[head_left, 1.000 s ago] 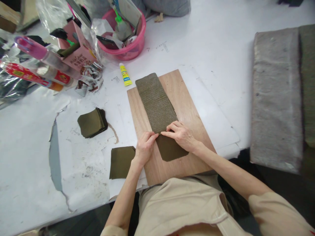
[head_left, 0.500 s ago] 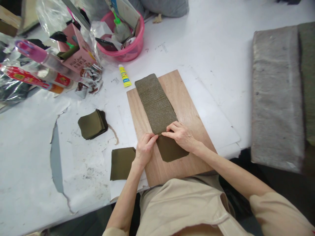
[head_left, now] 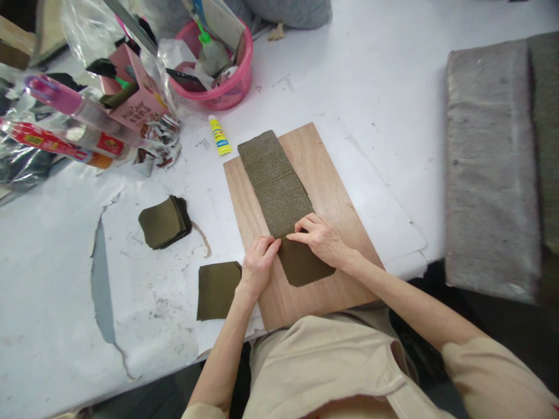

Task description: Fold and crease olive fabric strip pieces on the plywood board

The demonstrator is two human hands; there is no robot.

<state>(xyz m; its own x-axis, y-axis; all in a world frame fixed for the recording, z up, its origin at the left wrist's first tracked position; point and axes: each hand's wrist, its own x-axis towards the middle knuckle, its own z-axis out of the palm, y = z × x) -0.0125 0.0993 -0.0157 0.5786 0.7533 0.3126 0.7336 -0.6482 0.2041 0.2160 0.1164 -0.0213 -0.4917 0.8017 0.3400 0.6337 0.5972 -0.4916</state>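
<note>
A long stack of brownish-olive pieces with a rough, fibrous top (head_left: pixel 277 177) lies on a thin wooden board (head_left: pixel 340 215). At its near end, a smooth dark olive leather-like piece (head_left: pixel 303 265) with cut corners extends toward me. My left hand (head_left: pixel 260 262) is closed, thumb and finger pinching the left end of the edge where the two meet. My right hand (head_left: pixel 321 238) has its fingertips pressed on the same edge, just right of the left thumb. The exact grip under the fingers is hidden.
Left of the board lie two stacks of smooth olive pieces, one near (head_left: pixel 218 290) and one farther off (head_left: pixel 161 224). A yellow glue tube (head_left: pixel 219 137) is beyond them. Behind stand a pink basket (head_left: pixel 247 73), a pink box (head_left: pixel 140 99) and bottles. A wrapped grey slab (head_left: pixel 491 169) sits at right.
Both hands stay at the same edge, with barely any movement of the fingers. The whole view has shifted slightly; the pieces and board look unmoved.
</note>
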